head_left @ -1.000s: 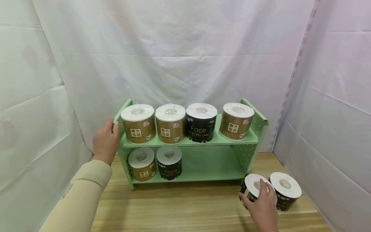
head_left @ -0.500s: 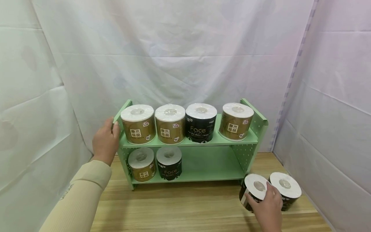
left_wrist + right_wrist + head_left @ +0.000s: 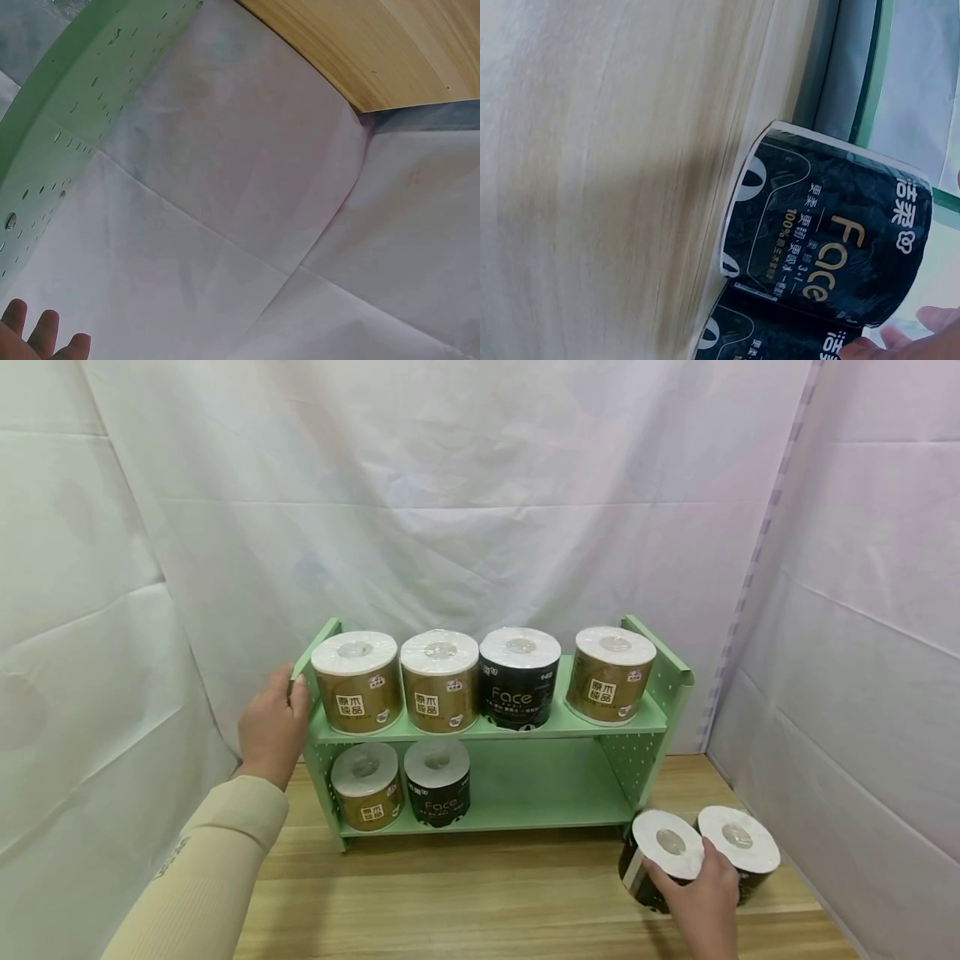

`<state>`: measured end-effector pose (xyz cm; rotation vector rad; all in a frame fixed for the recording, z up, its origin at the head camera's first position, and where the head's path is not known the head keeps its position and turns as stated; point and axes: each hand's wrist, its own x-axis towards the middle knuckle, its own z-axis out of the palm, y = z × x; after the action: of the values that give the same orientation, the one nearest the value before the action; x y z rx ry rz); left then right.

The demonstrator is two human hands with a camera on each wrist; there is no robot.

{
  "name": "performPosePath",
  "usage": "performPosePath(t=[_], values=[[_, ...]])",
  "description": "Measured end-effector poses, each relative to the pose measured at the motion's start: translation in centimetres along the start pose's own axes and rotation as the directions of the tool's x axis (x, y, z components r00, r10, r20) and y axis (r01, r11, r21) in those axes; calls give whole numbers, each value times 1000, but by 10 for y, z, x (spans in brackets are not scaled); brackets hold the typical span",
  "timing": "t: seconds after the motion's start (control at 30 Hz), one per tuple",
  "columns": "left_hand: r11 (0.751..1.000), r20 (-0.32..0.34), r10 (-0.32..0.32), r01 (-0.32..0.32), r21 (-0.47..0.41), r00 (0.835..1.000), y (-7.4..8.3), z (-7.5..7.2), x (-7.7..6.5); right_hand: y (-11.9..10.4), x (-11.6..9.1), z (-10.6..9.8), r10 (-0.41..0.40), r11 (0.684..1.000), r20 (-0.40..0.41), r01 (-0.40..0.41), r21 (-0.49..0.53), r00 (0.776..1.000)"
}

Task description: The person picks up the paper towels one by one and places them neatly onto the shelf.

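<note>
In the head view my left hand [image 3: 273,727] grips the left side panel of a green two-tier shelf [image 3: 555,781]. Its fingertips show beside the perforated panel [image 3: 82,112] in the left wrist view. My right hand [image 3: 701,893] holds a black-wrapped toilet roll [image 3: 647,885] at its right front rim, thumb in front, fingers toward a second black toilet roll [image 3: 757,885]. Both rolls stand upright on the table, side by side at the shelf's right front corner. The right wrist view shows the "Face" label [image 3: 829,262] on the held roll, with fingertips at its upper edge.
The upper tier carries a black roll [image 3: 517,693] and three gold-brown rolls, one [image 3: 611,689] apart at the right. Below stand a gold-brown roll [image 3: 367,793] and a black roll [image 3: 438,793] at the left. White cloth [image 3: 480,485] encloses the wooden table [image 3: 450,893].
My right hand has slid right and toward me around the held roll, uncovering its core hole. That roll has shifted slightly; the left hand has stayed on the shelf.
</note>
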<state>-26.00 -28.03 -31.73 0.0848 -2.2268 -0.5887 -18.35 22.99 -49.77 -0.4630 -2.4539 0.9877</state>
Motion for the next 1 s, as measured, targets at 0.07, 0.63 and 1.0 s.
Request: performPosePath(t=[0.07, 0.63, 1.0], values=[[1000, 0, -3, 3, -3, 1000, 0, 0, 0, 2, 1, 0, 1, 1000, 8, -1, 3, 1000], [1000, -11, 8, -8, 2, 1000, 1, -1, -1, 19, 10, 0, -29, 998, 22, 28, 60, 999], [1000, -2, 8, -8, 5, 1000, 1, -1, 0, 17, 10, -2, 81, 994, 118, -89, 64, 990]])
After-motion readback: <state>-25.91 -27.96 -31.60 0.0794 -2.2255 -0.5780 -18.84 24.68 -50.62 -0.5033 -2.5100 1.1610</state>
